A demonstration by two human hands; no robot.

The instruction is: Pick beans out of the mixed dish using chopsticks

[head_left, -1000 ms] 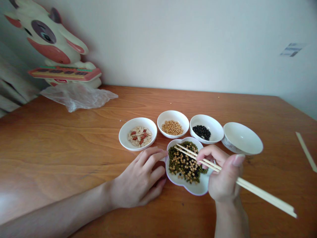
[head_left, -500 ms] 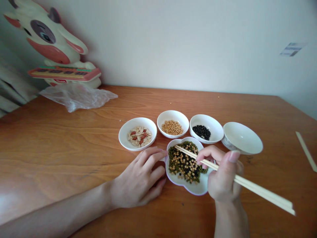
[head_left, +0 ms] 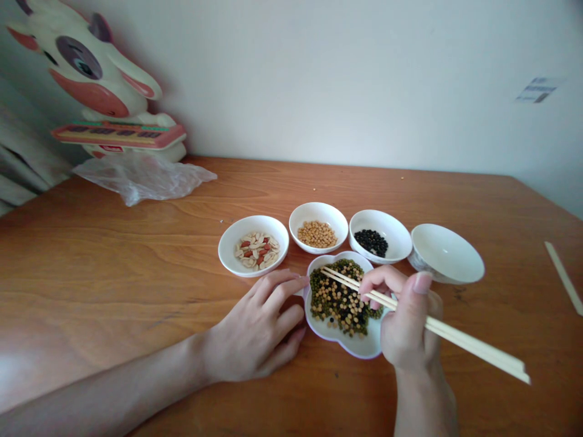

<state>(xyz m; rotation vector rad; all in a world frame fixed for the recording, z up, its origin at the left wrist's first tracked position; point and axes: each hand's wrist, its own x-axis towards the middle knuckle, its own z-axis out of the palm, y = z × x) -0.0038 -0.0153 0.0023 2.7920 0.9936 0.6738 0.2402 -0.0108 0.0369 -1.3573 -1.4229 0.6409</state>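
A flower-shaped dish point(head_left: 367, 347) with a lilac rim holds mixed green, black and yellow beans point(head_left: 344, 303). At its left edge, my left hand point(head_left: 259, 325) rests on the table with bent fingers, thumb and forefinger closed on the rim's lilac tab. My right hand point(head_left: 407, 321), above the dish's right side, grips a pair of wooden chopsticks point(head_left: 473, 347). Their tips lie among the beans near the far left of the dish, slightly apart. Whether a bean sits between them is too small to tell.
Behind the dish stand white bowls with peanuts point(head_left: 257, 250), yellow beans point(head_left: 317, 234) and black beans point(head_left: 371, 243). Another white bowl point(head_left: 449, 252) shows its bare inside. A pale stick point(head_left: 563, 278) lies far right. At back left are a plastic bag point(head_left: 146, 179) and a cow toy point(head_left: 104, 79).
My right hand has shifted slightly, and the rear ends of the chopsticks have swung a little left and up. Their tips stay among the beans. My left hand has not moved.
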